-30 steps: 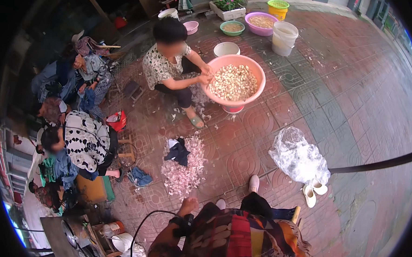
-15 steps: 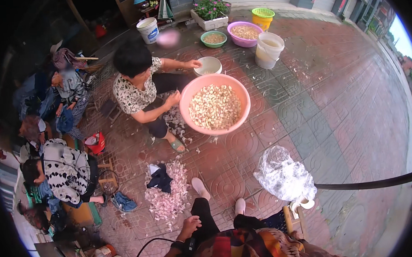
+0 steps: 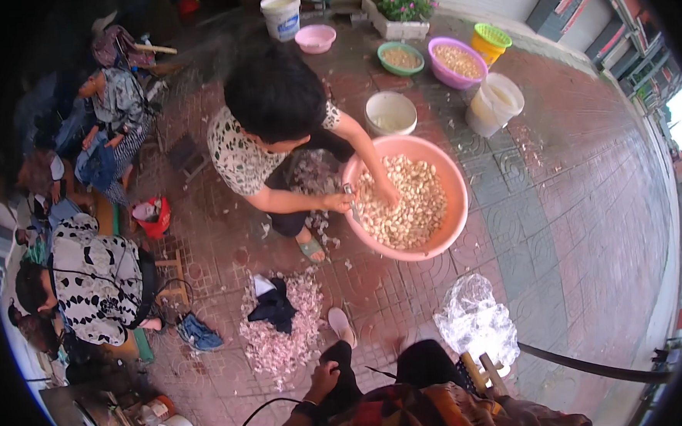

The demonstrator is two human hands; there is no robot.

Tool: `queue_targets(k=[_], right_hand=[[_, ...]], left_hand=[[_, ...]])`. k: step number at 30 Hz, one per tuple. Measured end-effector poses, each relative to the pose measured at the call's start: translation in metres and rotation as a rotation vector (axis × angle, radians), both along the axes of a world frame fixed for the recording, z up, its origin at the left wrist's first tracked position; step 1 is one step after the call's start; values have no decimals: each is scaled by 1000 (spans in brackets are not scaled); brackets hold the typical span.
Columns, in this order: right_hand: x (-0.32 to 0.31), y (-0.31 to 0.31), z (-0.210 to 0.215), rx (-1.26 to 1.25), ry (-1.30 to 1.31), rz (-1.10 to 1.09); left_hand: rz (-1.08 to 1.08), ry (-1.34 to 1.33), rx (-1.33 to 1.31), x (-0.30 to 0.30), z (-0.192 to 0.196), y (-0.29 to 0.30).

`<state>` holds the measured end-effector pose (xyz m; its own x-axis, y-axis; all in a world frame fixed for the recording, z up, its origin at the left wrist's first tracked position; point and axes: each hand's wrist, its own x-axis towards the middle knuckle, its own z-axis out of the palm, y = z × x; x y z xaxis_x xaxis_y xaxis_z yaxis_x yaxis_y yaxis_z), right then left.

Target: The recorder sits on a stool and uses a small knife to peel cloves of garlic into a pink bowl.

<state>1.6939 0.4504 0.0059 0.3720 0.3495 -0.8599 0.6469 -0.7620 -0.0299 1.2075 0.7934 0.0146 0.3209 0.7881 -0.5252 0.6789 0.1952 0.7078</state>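
Observation:
My left hand (image 3: 323,380) rests on my left knee with nothing in it, fingers loosely spread over the dark trouser leg. My right hand is out of sight below my plaid shirt. My pale shoe (image 3: 341,326) stands on the red paving beside a heap of pinkish peels (image 3: 282,341) with a dark cloth (image 3: 273,307) on top. Across from me a squatting person (image 3: 275,131) has both hands in a large pink basin (image 3: 449,178) full of pale peeled cloves. A crumpled clear plastic bag (image 3: 476,323) lies by my right leg.
Behind the basin stand a white bowl (image 3: 390,113), a white tub (image 3: 494,103), purple (image 3: 456,62), green (image 3: 400,58) and pink (image 3: 316,38) bowls, a yellow basket (image 3: 492,41) and a white bucket (image 3: 280,15). Several seated people (image 3: 98,280) crowd the left side.
The squatting person and the pink basin now appear nearer and larger, with both of that person's hands down in the cloves. My left hand stays on my knee.

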Motion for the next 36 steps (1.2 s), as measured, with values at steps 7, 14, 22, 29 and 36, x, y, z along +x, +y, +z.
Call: queue_targets(k=[7, 14, 22, 29, 36], right_hand=[[8, 43, -15, -42, 103, -38], [41, 72, -68, -21, 186, -167], [52, 67, -130, -36, 250, -50], [50, -4, -142, 122, 281, -430], [34, 48, -168, -5, 294, -269]], left_hand=[[-153, 112, -37, 6, -11, -7], [-145, 394, -136, 65, -4, 16], [-211, 432, -73, 90, -16, 37], [-242, 422, -29, 103, -10, 61], [-239, 487, -116, 105, 1, 61]])
